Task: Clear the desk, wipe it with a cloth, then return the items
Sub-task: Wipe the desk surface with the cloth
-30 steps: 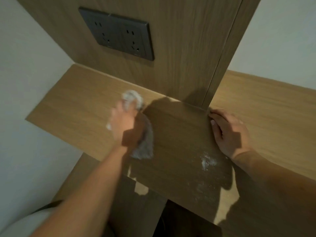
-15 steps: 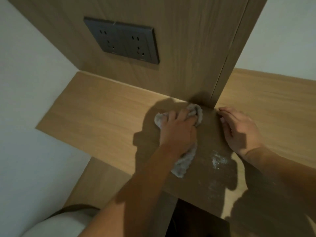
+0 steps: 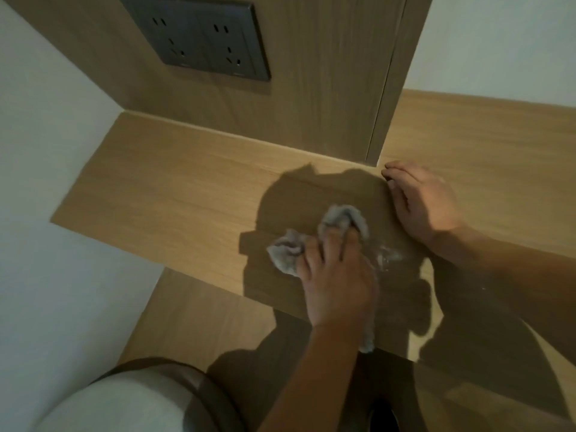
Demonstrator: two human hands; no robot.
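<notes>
A bare wooden desk top (image 3: 174, 188) runs along the wall. My left hand (image 3: 336, 275) grips a crumpled grey cloth (image 3: 286, 252) and presses it on the desk near the front edge; a tail of the cloth hangs over that edge below my wrist. Just right of the cloth lies a patch of white dust (image 3: 388, 255). My right hand (image 3: 420, 204) lies flat on the desk beside the upright wooden panel, fingers straight and pointing at the wall.
A dark double socket plate (image 3: 199, 35) sits in the wooden back panel (image 3: 327, 88). A white wall closes off the left end of the desk. A white rounded seat with a dark rim (image 3: 124, 400) stands below at the lower left.
My left hand has swept the cloth from the left part of the desk to the right, then pulled it back toward the front edge next to the dust. My right hand stayed put.
</notes>
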